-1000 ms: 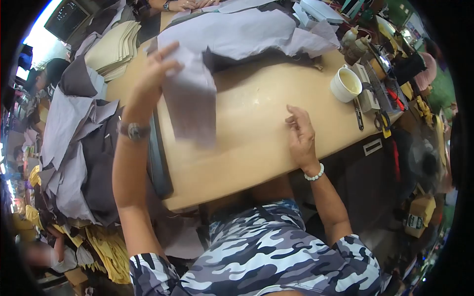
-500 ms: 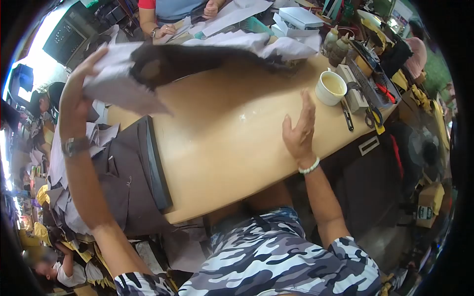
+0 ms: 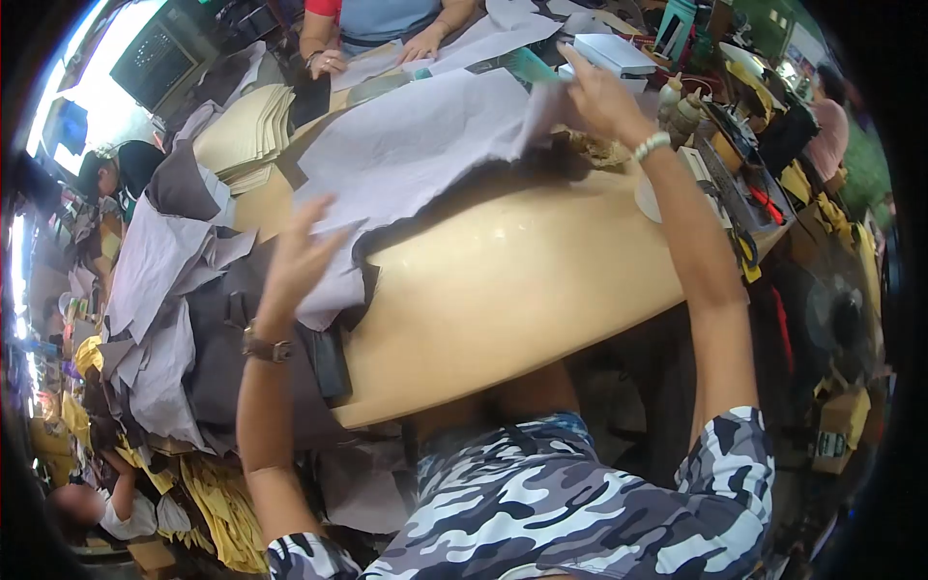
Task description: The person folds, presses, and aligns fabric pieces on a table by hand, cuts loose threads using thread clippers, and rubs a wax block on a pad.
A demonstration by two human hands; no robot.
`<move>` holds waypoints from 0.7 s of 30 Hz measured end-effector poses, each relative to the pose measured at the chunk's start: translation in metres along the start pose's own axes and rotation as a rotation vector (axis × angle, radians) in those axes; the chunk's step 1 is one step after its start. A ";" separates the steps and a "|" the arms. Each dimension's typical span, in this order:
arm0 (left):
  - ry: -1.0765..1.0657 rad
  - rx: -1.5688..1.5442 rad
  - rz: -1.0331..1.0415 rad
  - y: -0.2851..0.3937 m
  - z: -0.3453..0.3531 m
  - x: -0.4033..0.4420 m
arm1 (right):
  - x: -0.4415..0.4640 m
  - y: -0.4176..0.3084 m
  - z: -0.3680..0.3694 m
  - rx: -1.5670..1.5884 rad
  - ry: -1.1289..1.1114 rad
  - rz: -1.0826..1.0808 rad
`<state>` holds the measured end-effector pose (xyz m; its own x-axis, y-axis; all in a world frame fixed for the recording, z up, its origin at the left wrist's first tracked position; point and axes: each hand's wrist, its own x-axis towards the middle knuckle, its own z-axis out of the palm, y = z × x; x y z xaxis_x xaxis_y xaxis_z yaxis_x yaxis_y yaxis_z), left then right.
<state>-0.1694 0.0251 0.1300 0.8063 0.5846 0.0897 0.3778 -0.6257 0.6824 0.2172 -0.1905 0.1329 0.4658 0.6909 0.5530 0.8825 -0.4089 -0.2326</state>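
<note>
A large sheet of leather-like material (image 3: 416, 145), pale lilac on its upper face and dark brown beneath, stretches across the far half of the table (image 3: 503, 300). At its raised right end, my right hand (image 3: 609, 101) grips the edge, though blur partly hides the fingers. My left hand (image 3: 302, 261) is over the sheet's left end with fingers spread; whether it touches the sheet I cannot tell. Below that end, a dark flat bar (image 3: 331, 367) is partly covered. More brown and lilac pieces (image 3: 174, 271) drape at the table's left side.
Cream sheets (image 3: 242, 135) are stacked at the back left. Across the table a person (image 3: 372, 21) handles pale pieces. Squeeze bottles (image 3: 686, 116), a white cup (image 3: 650, 198) behind my right forearm, and yellow-handled scissors (image 3: 750, 259) are on the right.
The sheet has gone from folded and lifted in my left hand to spread across the table. My right hand has reached forward to its right end; my left hand has lowered and opened.
</note>
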 end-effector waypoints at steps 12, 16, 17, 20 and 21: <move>-0.515 -1.870 0.082 0.130 0.146 0.082 | 0.045 -0.126 -0.080 0.427 0.036 -0.149; -0.367 -2.178 0.020 0.116 0.167 0.106 | -0.009 -0.098 -0.076 0.113 0.232 -0.432; -0.281 -2.203 0.028 0.110 0.178 0.114 | -0.030 -0.103 -0.075 0.573 -0.026 0.075; -0.066 -2.332 -0.033 0.110 0.192 0.116 | -0.079 -0.084 -0.050 0.904 0.012 0.244; -0.077 -2.347 -0.058 0.104 0.197 0.119 | -0.098 -0.086 -0.044 1.031 0.043 0.316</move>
<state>0.0557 -0.0722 0.0690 0.8481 0.5255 0.0681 -0.5287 0.8476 0.0442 0.0926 -0.2486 0.1339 0.6973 0.6121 0.3730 0.3619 0.1485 -0.9203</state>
